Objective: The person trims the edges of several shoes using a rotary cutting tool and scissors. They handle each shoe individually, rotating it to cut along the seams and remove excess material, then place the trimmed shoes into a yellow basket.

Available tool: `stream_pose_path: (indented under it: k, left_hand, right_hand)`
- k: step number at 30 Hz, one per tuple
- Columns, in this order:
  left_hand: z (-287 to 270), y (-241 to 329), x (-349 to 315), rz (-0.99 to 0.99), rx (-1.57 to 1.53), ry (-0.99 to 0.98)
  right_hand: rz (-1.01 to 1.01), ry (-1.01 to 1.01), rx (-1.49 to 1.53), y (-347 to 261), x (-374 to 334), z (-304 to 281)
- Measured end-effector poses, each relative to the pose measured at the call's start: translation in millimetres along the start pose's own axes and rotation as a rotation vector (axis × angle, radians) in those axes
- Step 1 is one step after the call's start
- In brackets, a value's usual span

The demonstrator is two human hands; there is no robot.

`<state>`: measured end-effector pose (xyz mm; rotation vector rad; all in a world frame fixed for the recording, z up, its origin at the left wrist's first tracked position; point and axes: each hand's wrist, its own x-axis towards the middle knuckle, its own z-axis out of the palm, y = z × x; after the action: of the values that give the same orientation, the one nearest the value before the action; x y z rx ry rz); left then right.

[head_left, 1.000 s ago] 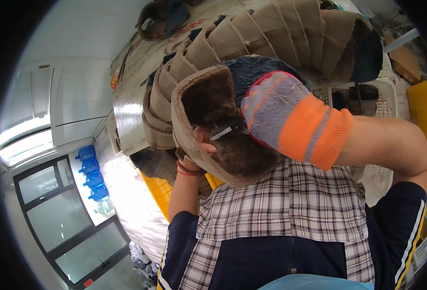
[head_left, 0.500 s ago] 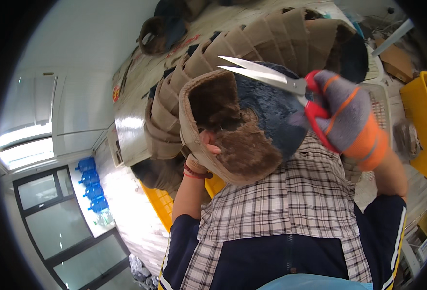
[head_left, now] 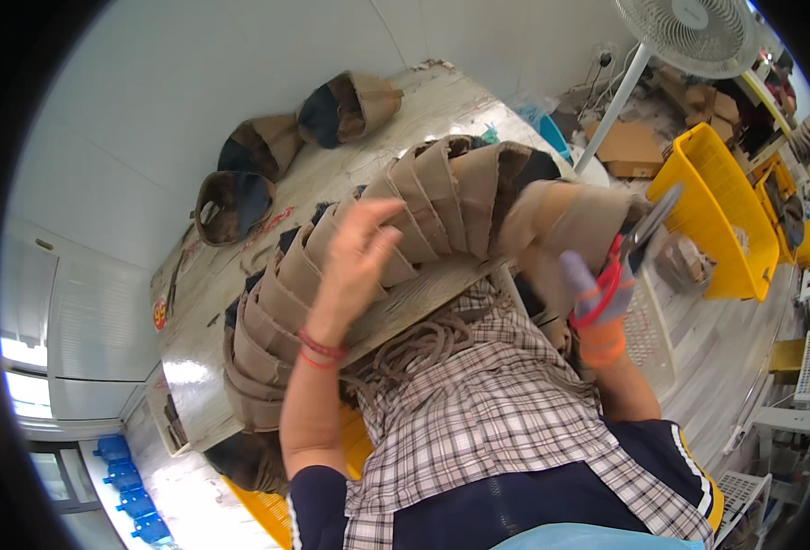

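Observation:
My bare left hand (head_left: 355, 261) is raised over a curved row of nested tan hats (head_left: 442, 197), its fingers apart and slightly blurred, with nothing in them. My right hand (head_left: 599, 321), in a grey and orange glove, is closed round red-handled scissors (head_left: 651, 225), whose blades point up and right. Against that hand, a tan fur-lined hat (head_left: 574, 220) is smeared by motion; I cannot tell whether the fingers grip it too. Loops of brown cord or trimmed strip (head_left: 419, 348) lie in my checked apron (head_left: 460, 408) at the table edge.
Three more lined hats (head_left: 345, 110) sit at the table's (head_left: 194, 307) far left. A white basket (head_left: 652, 335) stands to my right, beyond it a yellow crate (head_left: 721, 238), a cardboard box (head_left: 620, 147) and a standing fan (head_left: 643, 82). Blue water bottles (head_left: 135, 500) line the lower left.
The hat in front of me has moved right, towards the white basket. My left hand has left its inside and is over the row. The scissors have swung to point up and right.

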<state>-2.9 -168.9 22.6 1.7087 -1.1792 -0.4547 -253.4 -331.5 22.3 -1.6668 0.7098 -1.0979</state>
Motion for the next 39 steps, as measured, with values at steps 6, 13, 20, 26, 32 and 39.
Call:
stream_pose_path:
  k: [6, 13, 20, 26, 32, 39]
  left_hand:
    - [-37, -75, 41, -0.143, 0.655, 0.012]
    - [-58, -59, 50, -0.324, 0.468, -0.103]
    - [-116, -106, 77, -0.332, -0.002, -0.158]
    - [-107, -130, 200, -0.712, -0.620, 0.129]
    - [-41, -183, 289, -0.751, -1.218, 0.279]
    - [-106, -127, 233, -0.485, 0.054, 0.211]
  right_hand:
    - [-0.110, -0.201, -0.189, 105, 59, 39]
    - [0.346, -0.466, 0.473, 141, 102, 109]
    - [0.370, -0.277, 0.363, 166, 94, 112]
    - [0.273, -0.189, 0.302, 144, 77, 87]
    - [0.364, -0.116, 0.225, 120, 56, 52]
    - [0.280, -0.068, 0.212, 97, 41, 16]
